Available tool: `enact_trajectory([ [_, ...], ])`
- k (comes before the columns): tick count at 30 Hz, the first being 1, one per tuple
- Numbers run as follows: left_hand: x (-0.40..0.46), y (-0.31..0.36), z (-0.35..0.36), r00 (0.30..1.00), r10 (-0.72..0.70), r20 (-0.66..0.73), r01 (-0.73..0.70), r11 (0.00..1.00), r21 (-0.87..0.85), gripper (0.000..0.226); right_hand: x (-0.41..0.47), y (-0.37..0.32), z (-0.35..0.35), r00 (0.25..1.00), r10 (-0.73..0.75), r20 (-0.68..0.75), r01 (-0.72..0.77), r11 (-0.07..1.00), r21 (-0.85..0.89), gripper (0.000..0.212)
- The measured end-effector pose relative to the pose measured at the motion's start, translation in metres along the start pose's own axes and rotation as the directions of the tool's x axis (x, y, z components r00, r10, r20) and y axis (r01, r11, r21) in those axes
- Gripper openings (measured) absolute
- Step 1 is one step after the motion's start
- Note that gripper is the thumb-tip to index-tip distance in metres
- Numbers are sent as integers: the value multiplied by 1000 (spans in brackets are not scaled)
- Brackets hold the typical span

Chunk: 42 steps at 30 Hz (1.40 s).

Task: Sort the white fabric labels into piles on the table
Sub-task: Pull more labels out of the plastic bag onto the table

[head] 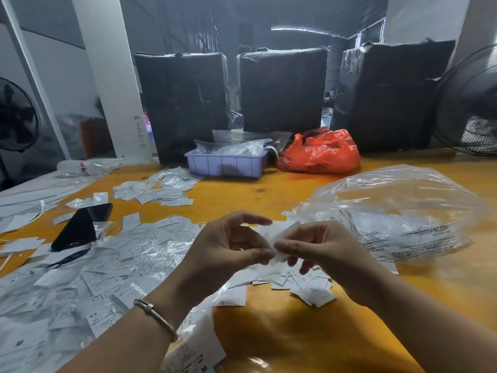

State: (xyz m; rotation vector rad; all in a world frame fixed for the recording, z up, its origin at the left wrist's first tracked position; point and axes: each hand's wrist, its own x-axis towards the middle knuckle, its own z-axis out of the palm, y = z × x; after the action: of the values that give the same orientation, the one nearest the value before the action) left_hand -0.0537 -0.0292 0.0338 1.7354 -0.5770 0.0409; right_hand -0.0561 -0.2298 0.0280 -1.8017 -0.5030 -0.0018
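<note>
Both hands meet above the middle of the orange table (269,332). My left hand (228,249) and my right hand (320,249) each pinch the same white fabric label (277,232) between thumb and fingers, held up off the table. Under my right hand lies a small pile of labels (309,286). A wide spread of labels (88,278) mixed with clear wrappers covers the left of the table. Another pile of labels (161,192) lies further back.
A large clear plastic bag (398,211) lies at the right. A black phone (80,227) rests among the labels at the left. At the back stand a lilac tray (226,164), a red plastic bag (320,153), black wrapped boxes (282,87) and a fan (470,103).
</note>
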Motion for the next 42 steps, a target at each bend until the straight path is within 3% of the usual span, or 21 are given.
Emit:
enact_trajectory([
  [5,1,-3,-4,998,-48,44,47,998,35,36,1,3,-5,984,-116,-132,122,992,36,17],
  [9,2,-9,-5,997,-65,47,63,997,45,16,1,4,-7,968,-140,-207,150,988,33,17],
  [11,3,-8,-8,998,-57,-7,57,998,0,18,0,4,-8,982,-85,-166,89,996,21,13],
  [14,5,-7,-14,995,-87,-46,83,994,-76,22,-1,3,-5,999,26,41,-26,1000,1,6],
  [17,4,-7,-14,994,-112,-10,110,989,-96,19,-2,0,1,976,98,196,-96,995,-18,15],
  [19,3,-7,-12,994,-108,25,109,993,-44,6,-1,-1,1,976,122,183,-125,992,8,29],
  [21,3,-8,-9,992,-111,64,110,994,12,10,0,-2,-2,981,132,143,-136,990,22,33],
  [25,3,-8,-5,987,-122,106,117,992,47,12,-1,-1,-1,986,87,140,-89,996,13,12],
  [29,3,-7,-5,993,-103,59,103,995,6,34,-1,2,3,1000,-7,10,7,997,80,13],
  [32,3,-8,-3,997,-57,58,57,998,2,26,-1,4,5,996,-44,-80,51,995,90,14],
  [37,2,-8,-1,999,48,-24,-46,996,75,24,0,4,1,997,-2,-82,8,998,66,25],
  [42,2,-10,-4,996,83,-35,-74,976,206,19,3,-4,-19,899,-146,-412,187,981,59,12],
])
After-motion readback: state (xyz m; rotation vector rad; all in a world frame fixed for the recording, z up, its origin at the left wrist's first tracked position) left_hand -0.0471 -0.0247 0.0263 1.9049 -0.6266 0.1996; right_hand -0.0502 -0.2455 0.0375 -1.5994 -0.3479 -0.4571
